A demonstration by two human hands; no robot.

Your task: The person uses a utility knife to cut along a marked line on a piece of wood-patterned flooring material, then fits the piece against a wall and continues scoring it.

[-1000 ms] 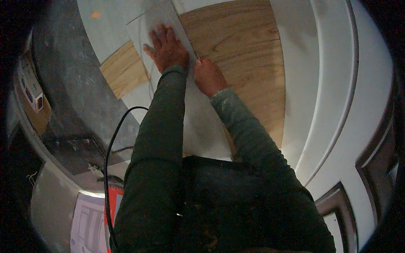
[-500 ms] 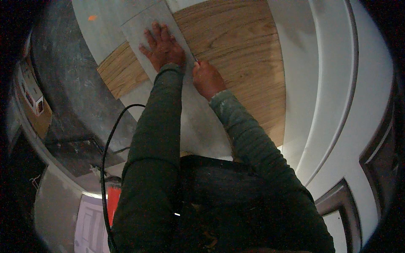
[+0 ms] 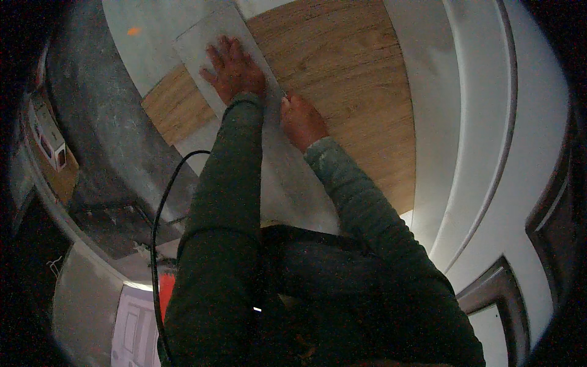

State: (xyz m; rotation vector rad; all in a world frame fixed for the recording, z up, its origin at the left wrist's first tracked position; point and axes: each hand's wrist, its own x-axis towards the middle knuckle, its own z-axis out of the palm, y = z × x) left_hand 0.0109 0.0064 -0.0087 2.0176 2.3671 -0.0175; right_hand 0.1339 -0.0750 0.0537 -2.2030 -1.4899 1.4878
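Observation:
My left hand [image 3: 235, 73] lies flat with its fingers spread, pressing on a long grey plank [image 3: 287, 177] that runs away from me at a slant. Along the plank's right edge, my right hand [image 3: 304, 122] is closed. A thin tip shows by its thumb, right at the edge, but the rest of that tool is hidden in the fist. Wood-look brown boards [image 3: 342, 67] lie directly to the right, beneath and beside my right hand. A shorter brown board piece [image 3: 177, 104] shows left of the grey plank.
A black cable [image 3: 155, 238] loops beside my left forearm. Farther left are a dark grey floor strip [image 3: 98, 104] and a cardboard box [image 3: 52, 140]. White moulded trim [image 3: 477, 122] curves along the right. A red-orange object [image 3: 165, 290] and a pale panelled door [image 3: 134, 324] sit at lower left.
My right hand has slid very slightly toward me along the grey plank's edge. My left hand stays flat on the plank. The whole view has shifted a little.

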